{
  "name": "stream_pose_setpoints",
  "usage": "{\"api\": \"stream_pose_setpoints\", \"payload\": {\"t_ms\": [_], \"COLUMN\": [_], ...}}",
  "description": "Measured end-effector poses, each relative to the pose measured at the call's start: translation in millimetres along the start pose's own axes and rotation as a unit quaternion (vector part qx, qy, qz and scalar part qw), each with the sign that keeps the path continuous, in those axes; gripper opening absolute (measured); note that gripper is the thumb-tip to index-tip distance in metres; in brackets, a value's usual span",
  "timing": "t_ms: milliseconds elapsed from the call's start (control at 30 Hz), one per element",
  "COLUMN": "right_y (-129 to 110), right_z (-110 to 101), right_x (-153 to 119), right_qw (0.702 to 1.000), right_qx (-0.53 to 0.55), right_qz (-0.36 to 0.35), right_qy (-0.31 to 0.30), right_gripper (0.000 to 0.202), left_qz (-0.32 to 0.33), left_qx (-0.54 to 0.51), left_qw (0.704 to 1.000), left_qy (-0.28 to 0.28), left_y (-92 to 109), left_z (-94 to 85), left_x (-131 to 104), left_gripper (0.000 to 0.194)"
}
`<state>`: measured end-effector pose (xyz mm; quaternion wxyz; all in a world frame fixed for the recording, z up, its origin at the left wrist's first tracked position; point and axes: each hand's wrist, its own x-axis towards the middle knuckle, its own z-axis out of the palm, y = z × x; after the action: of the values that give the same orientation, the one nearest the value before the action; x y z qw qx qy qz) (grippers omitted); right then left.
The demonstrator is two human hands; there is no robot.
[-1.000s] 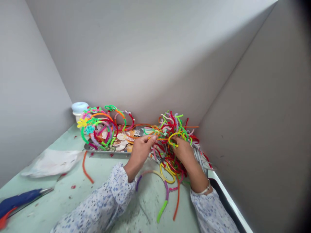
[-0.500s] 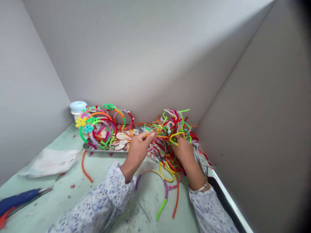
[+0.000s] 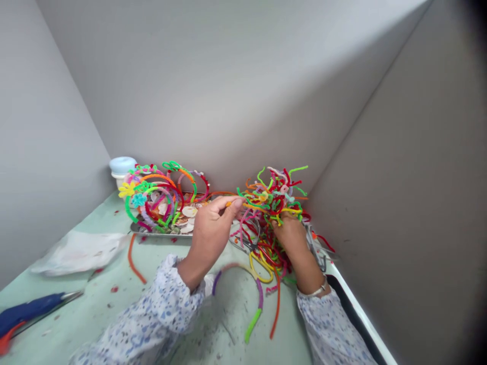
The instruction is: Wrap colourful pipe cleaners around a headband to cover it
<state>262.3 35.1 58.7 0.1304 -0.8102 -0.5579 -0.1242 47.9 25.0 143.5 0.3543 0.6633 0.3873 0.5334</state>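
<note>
My left hand (image 3: 209,228) pinches the end of an orange pipe cleaner (image 3: 254,206) between thumb and finger. To its right, my right hand (image 3: 291,235) is closed on a tangled bunch of pipe cleaners (image 3: 272,197) in red, green, yellow and pink. Its fingertips are partly hidden among the strands. Below both hands, a headband (image 3: 260,295) wrapped in purple, orange and green lies on the table. Scissors with yellow handles (image 3: 266,276) lie under the lower edge of the bunch.
A metal tray (image 3: 162,235) at back left holds shell-like discs and several decorated headbands (image 3: 178,188). Behind it stands a blue-lidded container (image 3: 122,166). A white plastic bag (image 3: 78,253) and a blue tool with a metal tip (image 3: 34,307) lie left. Grey walls enclose the table.
My left hand has shifted slightly left and up with the orange pipe cleaner. My right hand has moved a little right, and the bunch's loose ends have spread and shifted.
</note>
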Motion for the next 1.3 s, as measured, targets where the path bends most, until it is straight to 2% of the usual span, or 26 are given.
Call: {"api": "stream_pose_setpoints", "payload": {"t_ms": [100,200,267,367,467,567,633,733,833,900,967,1033,1133,1200,1300], "right_y": [2,4,4,6,10,17,21,23,14,1,-16,-33,-53,-61,-66], "right_z": [3,8,12,15,8,-14,-37,-76,-107,-117,-118,-111,-91,-76,-55], "right_x": [-1,0,1,5,7,6,1,-10,-26,-34,-40,-43,-47,-52,-64], "right_qw": [1.0,0.999,0.998,0.996,0.993,0.987,0.988,0.984,0.968,0.94,0.879,0.81,0.736,0.715,0.704], "right_qx": [-0.003,0.008,0.022,0.048,0.083,0.107,0.105,0.117,0.202,0.302,0.431,0.533,0.627,0.657,0.679], "right_qz": [0.01,0.007,-0.001,-0.02,-0.063,-0.108,-0.111,-0.13,-0.147,-0.154,-0.168,-0.16,-0.133,-0.116,-0.079], "right_qy": [-0.011,-0.04,-0.055,-0.068,-0.061,-0.045,-0.036,0.02,0.023,-0.034,-0.121,-0.187,-0.22,-0.21,-0.194], "right_gripper": [0.028,0.034,0.039,0.042,0.046,0.043,0.039,0.041,0.033,0.027,0.027,0.028,0.028,0.024,0.022], "left_qz": [0.013,0.047,0.063,0.06,0.051,0.037,0.026,0.01,-0.021,-0.062,-0.115,-0.15,-0.192,-0.208,-0.229], "left_qx": [-0.01,-0.02,-0.042,-0.081,-0.125,-0.169,-0.2,-0.258,-0.326,-0.36,-0.377,-0.38,-0.373,-0.354,-0.329], "left_qw": [0.999,0.992,0.987,0.984,0.982,0.978,0.973,0.961,0.94,0.928,0.918,0.912,0.908,0.912,0.915], "left_qy": [0.03,0.112,0.142,0.143,0.129,0.115,0.108,0.102,0.096,0.079,0.045,0.019,0.009,-0.001,-0.047], "left_y": [11,20,23,22,22,25,28,31,28,21,11,-1,-22,-35,-50], "left_z": [-11.0,-26.7,-34.9,-39.3,-37.7,-36.4,-36.7,-36.7,-32.2,-25.5,-17.0,-9.2,-2.8,-1.8,-1.6], "left_x": [-1,1,4,7,7,5,4,3,-2,-9,-18,-28,-43,-54,-70], "left_gripper": [0.029,0.027,0.026,0.025,0.024,0.023,0.021,0.019,0.016,0.017,0.016,0.018,0.023,0.024,0.024]}}
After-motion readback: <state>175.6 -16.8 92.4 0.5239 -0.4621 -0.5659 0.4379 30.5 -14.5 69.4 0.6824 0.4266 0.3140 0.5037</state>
